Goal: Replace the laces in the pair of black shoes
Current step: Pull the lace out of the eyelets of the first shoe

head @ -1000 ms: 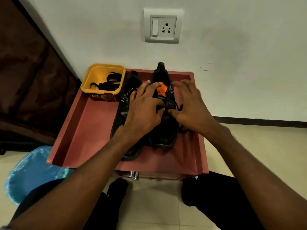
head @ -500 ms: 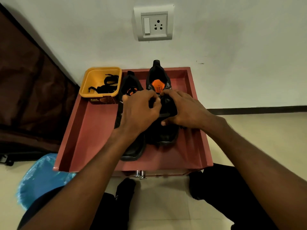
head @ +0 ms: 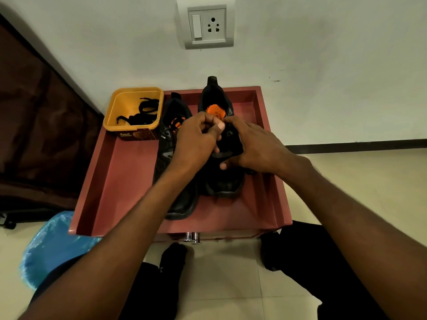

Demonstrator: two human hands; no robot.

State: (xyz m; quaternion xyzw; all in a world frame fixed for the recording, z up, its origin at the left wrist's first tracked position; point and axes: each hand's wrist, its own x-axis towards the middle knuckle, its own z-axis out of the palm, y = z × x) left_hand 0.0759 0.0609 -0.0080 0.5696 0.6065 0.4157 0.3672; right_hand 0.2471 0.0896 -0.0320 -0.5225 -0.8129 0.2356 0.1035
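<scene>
A person sits on the floor in front of a low red tray (head: 120, 181) that stands against a white wall (head: 323, 65). Two black shoes are on the tray, side by side, with toes pointing near and heels far. The left shoe (head: 175, 199) lies a little nearer, and its orange inside part shows at the top. The right shoe (head: 221, 181) stands just beside it, touching it along the side, and its heel reaches the far rim of the tray; an orange tongue label (head: 216, 111) is visible there. Both hands are over the upper part of the right shoe. The left hand (head: 196, 142) is curled, with thumb and fingers pinched together near the eyelets; it seems to grip a lace, but the lace itself is too dark to see clearly. The right hand (head: 256, 148) rests on the right side of the same shoe, fingers bent around its upper and the thumb tip pressing on the front part. In the far left corner of the tray stands a yellow box (head: 115, 121), and black laces (head: 141, 112) lie loose inside it. On the wall above is a switch and socket plate (head: 206, 25). A blue plastic bag (head: 53, 245) lies on the floor near the left corner of the tray.
</scene>
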